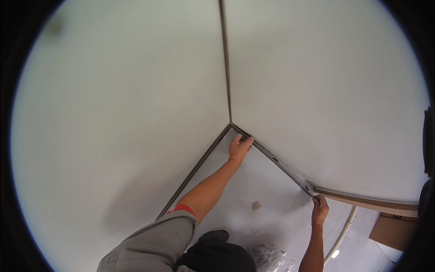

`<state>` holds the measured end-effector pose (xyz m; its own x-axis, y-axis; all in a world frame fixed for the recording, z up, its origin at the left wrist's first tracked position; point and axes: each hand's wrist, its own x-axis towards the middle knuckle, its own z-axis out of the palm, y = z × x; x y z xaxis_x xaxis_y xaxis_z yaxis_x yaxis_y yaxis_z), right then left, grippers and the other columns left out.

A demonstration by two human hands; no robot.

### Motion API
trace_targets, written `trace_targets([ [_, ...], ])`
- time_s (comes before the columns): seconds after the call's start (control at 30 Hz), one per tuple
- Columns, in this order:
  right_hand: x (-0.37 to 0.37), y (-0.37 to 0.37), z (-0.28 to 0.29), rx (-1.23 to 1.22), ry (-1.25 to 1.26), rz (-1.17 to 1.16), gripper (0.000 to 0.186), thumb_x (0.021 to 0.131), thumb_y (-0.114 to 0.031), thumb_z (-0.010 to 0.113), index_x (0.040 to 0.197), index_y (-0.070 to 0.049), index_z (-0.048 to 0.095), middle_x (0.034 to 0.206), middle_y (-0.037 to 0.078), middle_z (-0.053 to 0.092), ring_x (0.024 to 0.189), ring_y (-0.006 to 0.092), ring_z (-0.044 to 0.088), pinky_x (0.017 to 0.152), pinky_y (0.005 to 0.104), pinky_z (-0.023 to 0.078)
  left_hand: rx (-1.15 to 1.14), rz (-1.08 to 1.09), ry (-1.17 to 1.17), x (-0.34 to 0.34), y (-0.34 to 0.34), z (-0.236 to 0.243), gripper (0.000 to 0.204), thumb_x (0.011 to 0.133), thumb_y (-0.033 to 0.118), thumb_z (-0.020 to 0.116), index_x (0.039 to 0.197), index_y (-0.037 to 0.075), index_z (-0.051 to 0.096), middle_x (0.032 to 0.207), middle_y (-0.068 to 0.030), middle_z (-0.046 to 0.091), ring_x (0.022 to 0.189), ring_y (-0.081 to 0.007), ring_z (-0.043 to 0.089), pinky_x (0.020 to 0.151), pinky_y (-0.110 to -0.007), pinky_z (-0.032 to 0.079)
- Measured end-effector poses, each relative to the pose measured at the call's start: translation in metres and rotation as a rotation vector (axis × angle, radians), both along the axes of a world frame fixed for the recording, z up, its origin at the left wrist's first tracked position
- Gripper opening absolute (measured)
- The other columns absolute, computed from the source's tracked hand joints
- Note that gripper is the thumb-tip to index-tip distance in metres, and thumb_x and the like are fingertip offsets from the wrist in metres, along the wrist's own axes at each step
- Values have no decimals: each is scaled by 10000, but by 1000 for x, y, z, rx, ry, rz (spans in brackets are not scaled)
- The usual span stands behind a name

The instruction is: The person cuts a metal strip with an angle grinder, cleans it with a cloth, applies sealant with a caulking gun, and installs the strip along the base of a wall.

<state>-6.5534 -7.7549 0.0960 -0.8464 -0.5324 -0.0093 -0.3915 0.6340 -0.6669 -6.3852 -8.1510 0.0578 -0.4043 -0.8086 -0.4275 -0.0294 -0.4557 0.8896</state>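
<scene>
A long, narrow dark grey trim strip [288, 172] runs along the foot of the right white wall panel [335, 90], with small dark notches along it. Close to the corner, my left hand [240, 145] has its fingers curled over the strip. At the strip's near right end, my right hand [320, 208] pinches the tip. Towards that end the strip stands slightly off the wall, leaving a thin wedge-shaped gap; by the corner it lies close against the panel.
Another dark strip [195, 170] edges the foot of the left white wall panel [104, 90]. A dark vertical strip [225, 59] covers the corner joint. Crumpled clear plastic [268, 256], a pale pipe [343, 233] and a brown cardboard box [393, 231] lie on the grey floor [244, 181].
</scene>
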Motion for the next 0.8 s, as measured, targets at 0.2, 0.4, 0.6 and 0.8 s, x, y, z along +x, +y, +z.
trace_targets([
  [0.2,3,-9,13,10,-35,-23,37,891,-10,632,927,-12,623,873,117,677,787,245,631,773,322,510,47,4,48,6,-3,-3,283,870,263,779,850,79,565,773,15,554,690,-95,591,582,-257,471],
  [0.4,4,-8,8,8,-48,-41,30,893,-14,629,923,-13,621,840,113,666,771,225,628,770,318,510,31,0,7,6,-5,1,276,868,254,785,880,69,580,806,9,558,696,-93,585,577,-249,479],
  [0.6,4,-6,-4,-3,-57,-96,68,882,-35,653,933,3,629,833,142,669,746,267,627,753,349,515,20,35,145,7,-11,-15,230,880,213,783,921,57,619,782,10,568,647,-86,544,559,-248,463],
  [0.8,3,-22,-3,-25,-32,-68,128,900,-86,683,1003,-18,651,903,168,708,806,295,678,762,357,529,-469,-101,-26,33,-17,-18,200,854,119,794,943,29,640,793,7,619,701,-76,546,638,-246,480],
])
